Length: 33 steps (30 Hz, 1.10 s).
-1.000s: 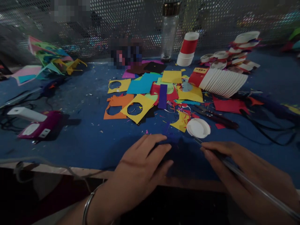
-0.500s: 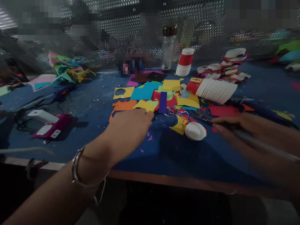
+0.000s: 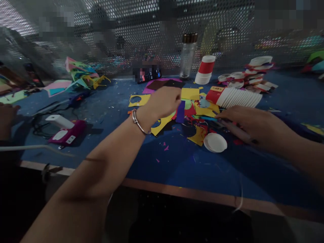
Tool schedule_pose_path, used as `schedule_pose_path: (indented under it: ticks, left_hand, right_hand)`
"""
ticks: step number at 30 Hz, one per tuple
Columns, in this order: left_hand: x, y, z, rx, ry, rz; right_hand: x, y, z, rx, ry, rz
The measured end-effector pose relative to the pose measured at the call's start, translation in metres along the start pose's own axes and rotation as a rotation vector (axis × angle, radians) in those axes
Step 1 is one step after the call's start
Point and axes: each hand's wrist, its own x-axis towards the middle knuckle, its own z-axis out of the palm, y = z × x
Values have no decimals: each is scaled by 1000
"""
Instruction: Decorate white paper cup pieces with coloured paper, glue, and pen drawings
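Observation:
Over the heap of coloured paper, my left hand (image 3: 165,101) reaches forward with its fingers curled down; what they hold, if anything, is hidden. Under its wrist lies a yellow paper piece (image 3: 160,128) with a cut-out hole. My right hand (image 3: 249,123) is closed around a slim grey pen-like tool (image 3: 239,131), its tip pointing left toward the scraps. Just left of and below that tool sits a small white paper cup (image 3: 215,142). A purple strip (image 3: 180,112) and a yellow sheet (image 3: 190,94) lie right of my left hand.
A stack of paper cups (image 3: 236,97) lies on its side behind my right hand, with another stack (image 3: 205,70) upright. Behind stand a glass bottle (image 3: 188,57) and a phone (image 3: 152,76). A purple power adapter (image 3: 67,132) sits left. Another person's hand (image 3: 7,118) rests at the left edge.
My left hand has moved forward and right over the paper heap. My right hand has shifted forward and slightly left with the tool. The view has turned slightly left.

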Motion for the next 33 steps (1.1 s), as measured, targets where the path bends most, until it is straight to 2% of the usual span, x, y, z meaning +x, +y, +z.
schedule_pose_path:
  ticks: [3, 6, 10, 14, 19, 28, 30, 33]
  left_hand:
    - [-8, 11, 13, -182, -107, 218]
    - [-19, 13, 16, -357, -172, 318]
    - [-34, 14, 13, -487, -284, 350]
    - [-44, 19, 11, -473, -348, 326]
    - [-48, 22, 11, -411, -352, 299]
    - [-57, 30, 15, -369, -365, 370]
    - [-55, 28, 15, -379, -305, 357]
    - [-47, 19, 17, -413, -106, 248]
  right_hand:
    - [-10, 7, 9, -46, -16, -57]
    - [-14, 8, 11, -78, -8, -93]
    - [-9, 6, 7, -108, -1, -181]
    - [-5, 3, 3, -113, 27, -165]
    - [-7, 3, 1, -77, -31, -61]
    - [-8, 5, 4, -7, -123, 147]
    - [-8, 8, 0, -12, -168, 215]
    - [-5, 11, -6, -52, -271, 344]
